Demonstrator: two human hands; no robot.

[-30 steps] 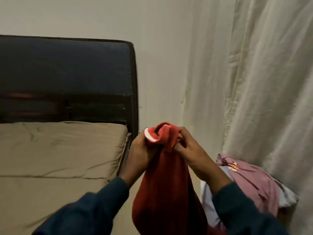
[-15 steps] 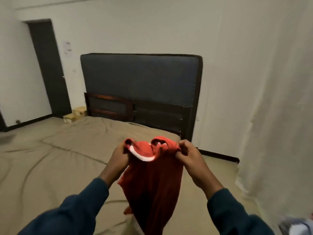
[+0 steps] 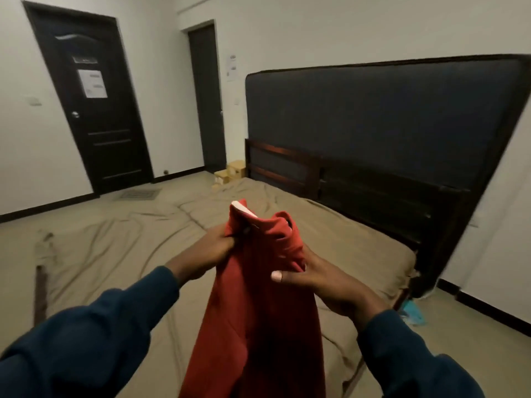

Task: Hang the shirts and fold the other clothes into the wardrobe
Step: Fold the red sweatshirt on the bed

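Item 1. My left hand (image 3: 214,249): fingers curled into the upper edge of the red garment (image 3: 258,311), gripping it just below the collar, on the side nearer the doors.

Item 2. My right hand (image 3: 319,282): thumb laid across the front of the cloth, fingers wrapped behind it, pinching a fold a little lower than the left grip. Both sleeves are dark blue.

Item 3. The red garment: held in the air between my hands, above the near edge of the bed (image 3: 115,248), its length hanging straight down out of view. The top is bunched; a white collar lining (image 3: 244,209) stands up at the peak. It looks like a collared shirt, so I judge it belongs on a hanger rather than in a fold.

Item 4. Handling note, my judgement: the grips sit too close together and the collar is twisted. I should walk each hand outward along the shoulder seams until the shirt hangs flat, then shake it once to drop the creases. Soft knit will slide, so pinch at seams, not loose cloth.

Item 5. Surroundings: tan bedsheet, rumpled; dark padded headboard (image 3: 388,116) beyond my hands; two dark doors (image 3: 97,110) in the far wall. Neither hanger nor wardrobe is in view, so I cannot place them.
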